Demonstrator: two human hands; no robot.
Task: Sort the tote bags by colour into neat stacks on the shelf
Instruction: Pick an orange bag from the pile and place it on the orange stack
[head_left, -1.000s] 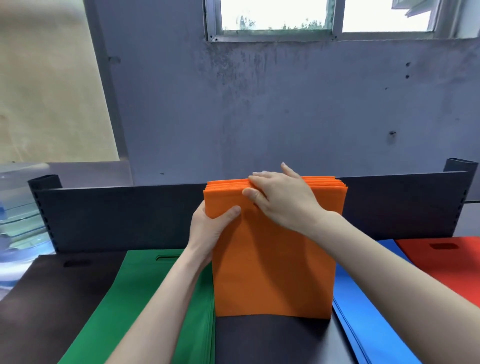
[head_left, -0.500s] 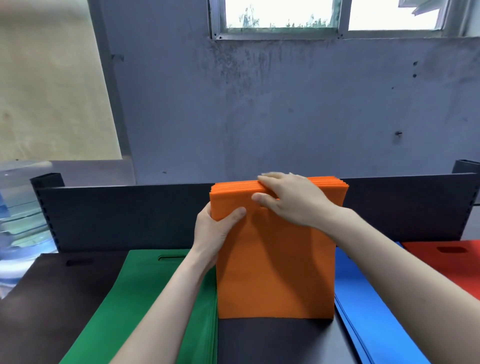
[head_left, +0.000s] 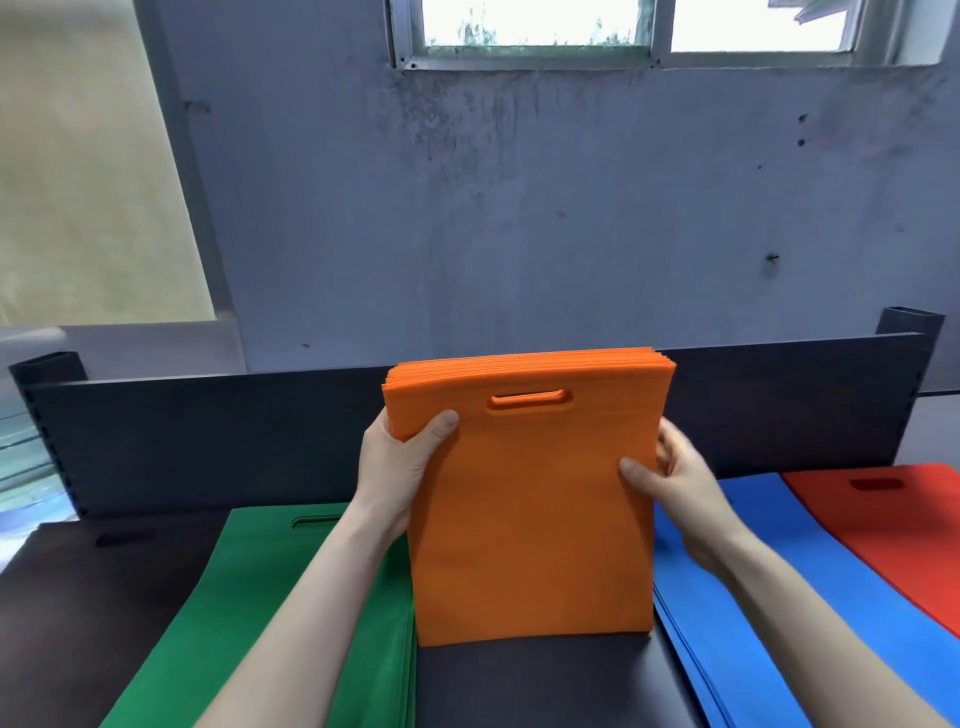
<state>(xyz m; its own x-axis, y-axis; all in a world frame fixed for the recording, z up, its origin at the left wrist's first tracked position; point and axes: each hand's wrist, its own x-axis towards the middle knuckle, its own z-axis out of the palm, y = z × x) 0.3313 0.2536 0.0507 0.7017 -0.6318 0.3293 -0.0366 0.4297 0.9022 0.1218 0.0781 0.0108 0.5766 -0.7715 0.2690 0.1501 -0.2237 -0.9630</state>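
- Right, the orange tote bags (head_left: 530, 519) stand upright as one thick bundle, bottom edge on the dark shelf (head_left: 519, 686), handle slot at the top and facing the camera.
- Left hand (head_left: 400, 467) grips the bundle's upper left edge, thumb across the front face.
- Right hand (head_left: 675, 483) clamps the right edge lower down, thumb on the front and fingers curled round the side.
- On the shelf, flat stacks lie either side: green bags (head_left: 249, 597) just left of the orange, blue bags (head_left: 753, 597) just right, red bags (head_left: 893, 519) beyond the blue, and black bags (head_left: 78, 597) at far left.
- Behind them all runs the shelf's dark back panel (head_left: 208, 431).
- Fingers of the left hand are hidden behind the bundle.
- Green, blue, red and black stacks are cut off by the frame's edges, so their near ends cannot be seen.
- How many bags make up the bundle is hard to make out.
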